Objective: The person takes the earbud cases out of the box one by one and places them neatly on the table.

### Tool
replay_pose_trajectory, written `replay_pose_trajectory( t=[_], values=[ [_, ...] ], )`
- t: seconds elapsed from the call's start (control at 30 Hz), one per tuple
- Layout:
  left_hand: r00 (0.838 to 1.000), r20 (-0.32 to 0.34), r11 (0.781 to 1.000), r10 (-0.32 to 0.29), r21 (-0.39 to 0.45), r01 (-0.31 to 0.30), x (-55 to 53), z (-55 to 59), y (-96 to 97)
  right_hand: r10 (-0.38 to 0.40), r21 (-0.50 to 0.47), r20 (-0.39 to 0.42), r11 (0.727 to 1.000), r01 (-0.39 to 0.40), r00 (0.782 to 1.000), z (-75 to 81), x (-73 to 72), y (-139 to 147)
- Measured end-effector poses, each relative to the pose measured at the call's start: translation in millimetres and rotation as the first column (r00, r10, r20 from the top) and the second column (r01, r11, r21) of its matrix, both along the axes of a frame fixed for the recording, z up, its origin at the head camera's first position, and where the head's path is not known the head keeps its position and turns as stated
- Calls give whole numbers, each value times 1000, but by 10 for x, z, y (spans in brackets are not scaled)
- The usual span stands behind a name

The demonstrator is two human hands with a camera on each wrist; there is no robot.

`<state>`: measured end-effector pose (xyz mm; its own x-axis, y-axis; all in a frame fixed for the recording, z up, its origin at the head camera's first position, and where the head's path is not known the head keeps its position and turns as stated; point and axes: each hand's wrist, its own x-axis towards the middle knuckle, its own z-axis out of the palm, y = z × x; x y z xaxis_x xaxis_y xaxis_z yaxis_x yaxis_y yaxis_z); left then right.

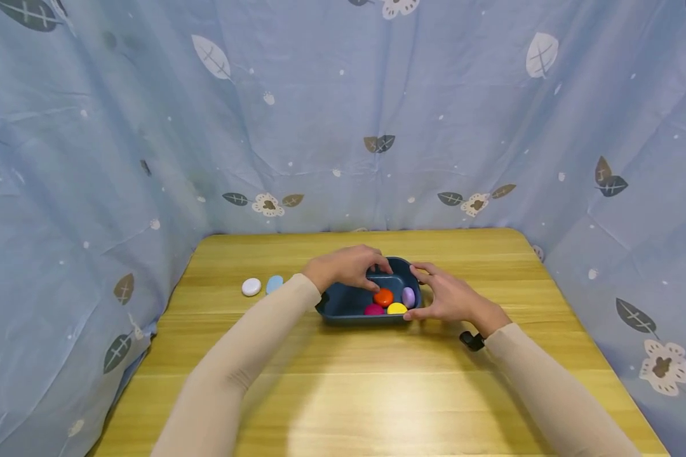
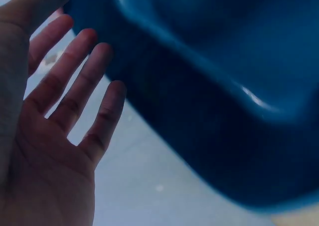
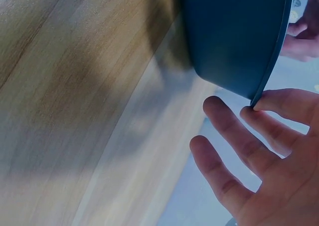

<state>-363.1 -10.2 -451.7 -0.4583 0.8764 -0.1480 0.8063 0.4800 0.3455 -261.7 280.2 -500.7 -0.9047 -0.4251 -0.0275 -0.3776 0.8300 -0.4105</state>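
A dark blue rectangular box [image 1: 351, 318] with rounded corners sits on the wooden table. Inside, toward its right end, lie an orange-red rounded piece [image 1: 383, 297], a magenta one [image 1: 374, 310], a yellow one [image 1: 397, 308] and a lilac one [image 1: 408, 296] against the wall. My left hand [image 1: 351, 266] reaches over the box with fingers spread apart, thumb close to the orange-red piece; its palm and visible fingers are bare in the left wrist view. My right hand [image 1: 448, 295] holds the box's right end, fingertips pinching the rim [image 3: 256, 99] at a corner.
A white round piece [image 1: 251, 287] and a light blue piece [image 1: 274, 283] lie on the table [image 1: 377, 387] left of the box, the latter partly behind my left sleeve. A patterned blue curtain [image 1: 331, 114] encloses the back and sides. A black device [image 1: 471, 341] hangs at my right wrist.
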Motion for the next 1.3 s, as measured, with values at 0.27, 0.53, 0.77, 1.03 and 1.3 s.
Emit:
replay_pose_trajectory(
  t=[0.27, 0.53, 0.77, 1.03, 1.3],
  values=[
    [997, 50, 986, -56, -155, 63, -22, -192, 236, 2, -8, -3, 1000, -2, 1000, -16, -2, 7],
    [993, 113, 986, -23, -161, 41, -15, -255, 323, 7, -14, -15, 1000, -7, 1000, -48, -1, 5],
    [991, 133, 991, -1, -129, 18, -25, -277, 335, 1, -20, -12, 1000, -1, 1000, -55, -7, 29],
    [997, 80, 992, -24, -124, 34, -47, -316, 330, 1, -21, -20, 1000, -1, 1000, -66, -12, 22],
    [998, -6, 996, -59, -61, 58, -10, -173, 227, -2, -20, -23, 1000, 1, 1000, -66, -19, 10]
  ],
)
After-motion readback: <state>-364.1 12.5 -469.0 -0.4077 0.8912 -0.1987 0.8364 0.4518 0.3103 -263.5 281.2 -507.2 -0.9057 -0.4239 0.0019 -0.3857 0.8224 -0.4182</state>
